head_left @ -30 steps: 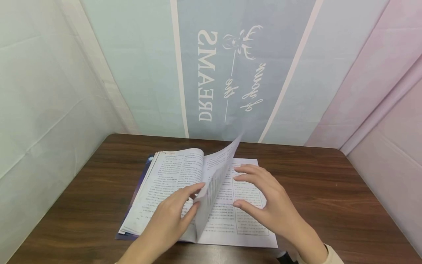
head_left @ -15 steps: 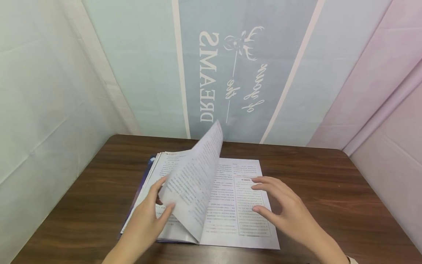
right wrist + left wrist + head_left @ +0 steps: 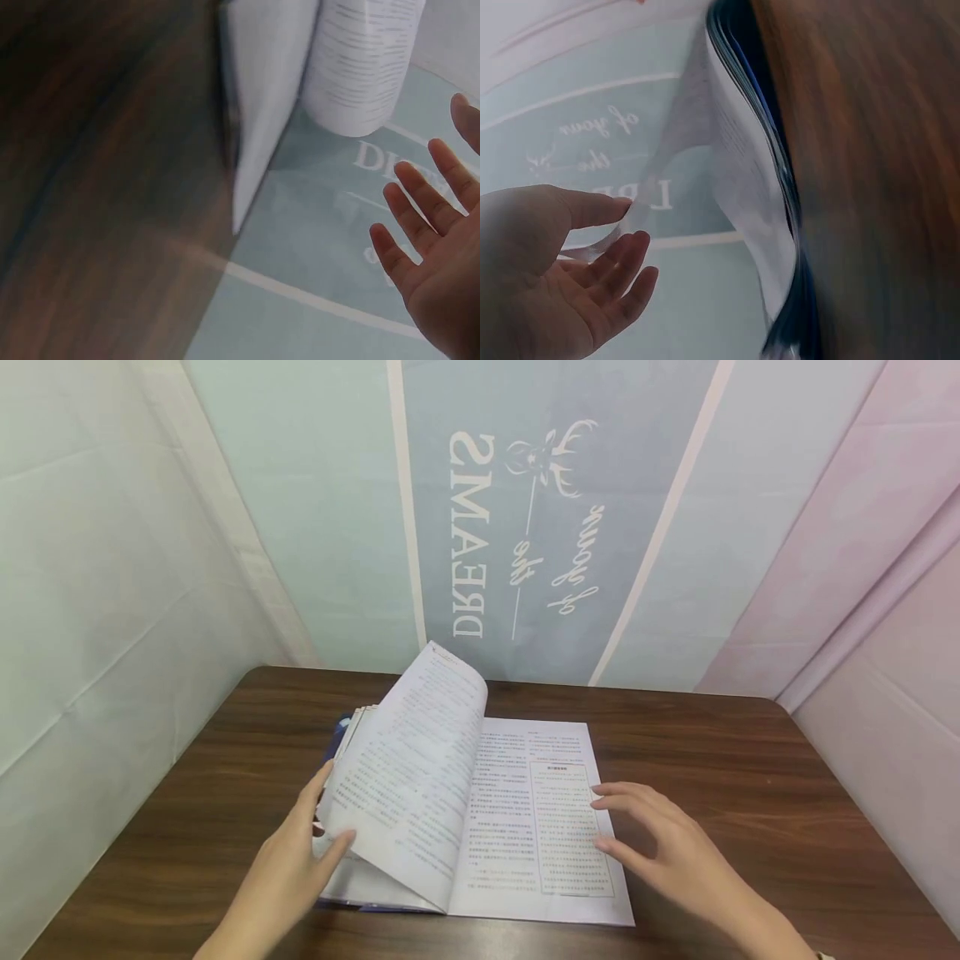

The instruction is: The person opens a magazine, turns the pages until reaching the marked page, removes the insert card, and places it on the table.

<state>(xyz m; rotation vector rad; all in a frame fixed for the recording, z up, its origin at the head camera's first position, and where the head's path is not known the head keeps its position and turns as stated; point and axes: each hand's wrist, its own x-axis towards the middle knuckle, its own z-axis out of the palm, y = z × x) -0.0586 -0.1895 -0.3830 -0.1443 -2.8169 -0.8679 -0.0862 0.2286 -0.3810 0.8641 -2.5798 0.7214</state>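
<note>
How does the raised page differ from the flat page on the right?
The raised page curves upward, while the flat page lies level. The left hand pinches the raised page; the right hand, near the flat page's edge, grips nothing. The flat page has boxed text; none shows on the raised page. Both are white and printed with small text.

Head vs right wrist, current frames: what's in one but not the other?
Head only: the left hand holding the lifted page by its edge, and the boxed text on the right-hand page.

Right wrist only: the palm side of the right hand, all five digits apart.

Both: the right hand, not touching the lifted page; part or all of the book; the lifted page; the table; the lettered backdrop.
</note>
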